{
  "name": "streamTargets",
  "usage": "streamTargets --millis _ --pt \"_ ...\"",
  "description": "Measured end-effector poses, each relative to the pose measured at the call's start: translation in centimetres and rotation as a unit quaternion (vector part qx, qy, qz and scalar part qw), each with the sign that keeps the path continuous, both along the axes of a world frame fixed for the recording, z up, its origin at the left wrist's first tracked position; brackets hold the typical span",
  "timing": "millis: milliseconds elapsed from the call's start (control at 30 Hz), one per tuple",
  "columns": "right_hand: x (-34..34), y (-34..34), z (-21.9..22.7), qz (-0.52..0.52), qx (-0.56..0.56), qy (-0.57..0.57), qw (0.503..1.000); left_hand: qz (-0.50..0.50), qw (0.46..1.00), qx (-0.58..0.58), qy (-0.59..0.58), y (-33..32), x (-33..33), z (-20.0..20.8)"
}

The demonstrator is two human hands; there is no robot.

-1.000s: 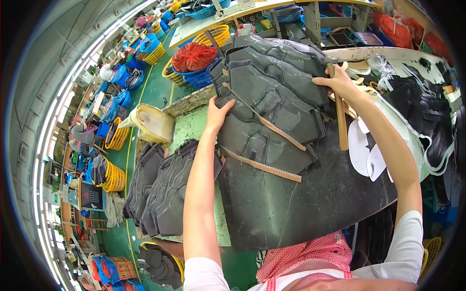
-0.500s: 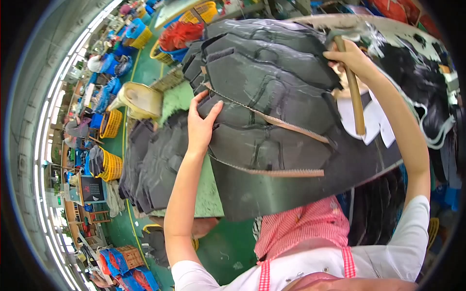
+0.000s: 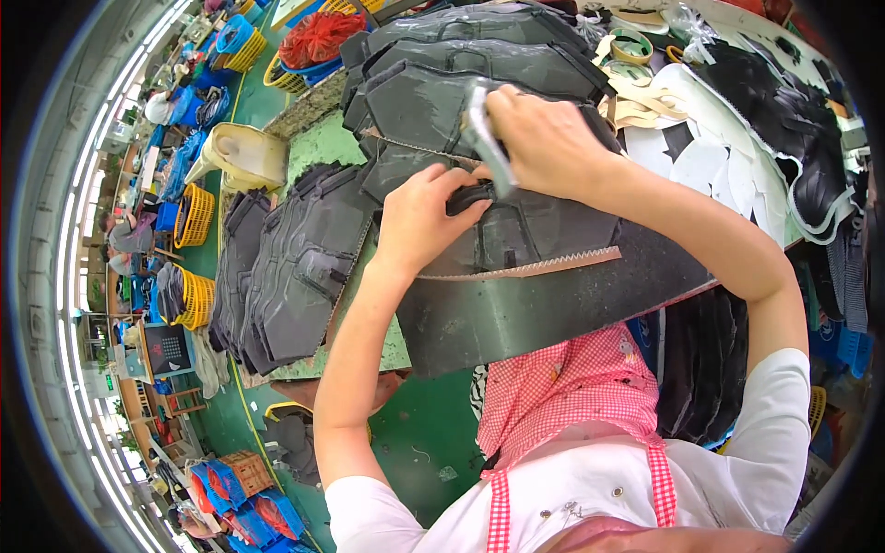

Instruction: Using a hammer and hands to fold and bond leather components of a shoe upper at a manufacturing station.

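Observation:
In my right hand (image 3: 553, 143) is a hammer (image 3: 489, 138); its grey metal head shows, slightly blurred, while the wooden handle is hidden by my hand and forearm. The head is over the middle of a stack of dark grey shaped panels (image 3: 442, 101). My left hand (image 3: 429, 217) pinches a raised edge of the top dark grey panel (image 3: 553, 226), close beside the hammer head. A brown strip with a zigzag edge (image 3: 544, 265) runs along the panel's near side. Another such strip passes partly under my hands. Beneath lies a smooth black sheet (image 3: 498, 323).
More dark grey panels (image 3: 295, 258) are piled to the left on a green-topped table (image 3: 318, 143). A cream tub (image 3: 244, 155) stands behind them. White pieces (image 3: 710, 166), a tape roll (image 3: 631, 46) and black material (image 3: 784, 120) lie at the right. Yellow baskets (image 3: 195, 217) stand farther left.
My right hand has swung the hammer from the upper right to the panels' middle, turning its head into view. My left hand has moved right and now pinches the panel's edge.

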State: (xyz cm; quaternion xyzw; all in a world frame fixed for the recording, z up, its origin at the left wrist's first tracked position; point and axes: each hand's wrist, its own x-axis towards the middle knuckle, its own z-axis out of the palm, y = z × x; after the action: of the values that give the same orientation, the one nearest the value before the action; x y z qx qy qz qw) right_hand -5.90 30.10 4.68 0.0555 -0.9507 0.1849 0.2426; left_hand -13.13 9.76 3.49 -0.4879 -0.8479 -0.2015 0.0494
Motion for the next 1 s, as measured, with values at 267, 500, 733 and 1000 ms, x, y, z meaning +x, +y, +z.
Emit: streamTargets --millis 267,500,733,1000 --pt "-2.7 3.6 -2.5 0.029 0.003 -0.060 0.998 -0.211 0.974 0.085 -0.003 -4.1 7.1 4.6" --pt "4.2 3.2 2.5 0.060 -0.111 -0.100 0.987 0.046 0.974 -0.021 -0.223 -9.2 9.0 0.3" --pt "15.2 0.7 1.8 0.109 -0.239 -0.328 0.907 -0.053 0.983 -0.032 -0.170 -3.8 8.1 -1.1" --pt "17.8 -0.3 0.9 0.070 -0.221 -0.391 0.891 -0.082 0.933 -0.032 -0.348 0.6 9.3 -3.0"
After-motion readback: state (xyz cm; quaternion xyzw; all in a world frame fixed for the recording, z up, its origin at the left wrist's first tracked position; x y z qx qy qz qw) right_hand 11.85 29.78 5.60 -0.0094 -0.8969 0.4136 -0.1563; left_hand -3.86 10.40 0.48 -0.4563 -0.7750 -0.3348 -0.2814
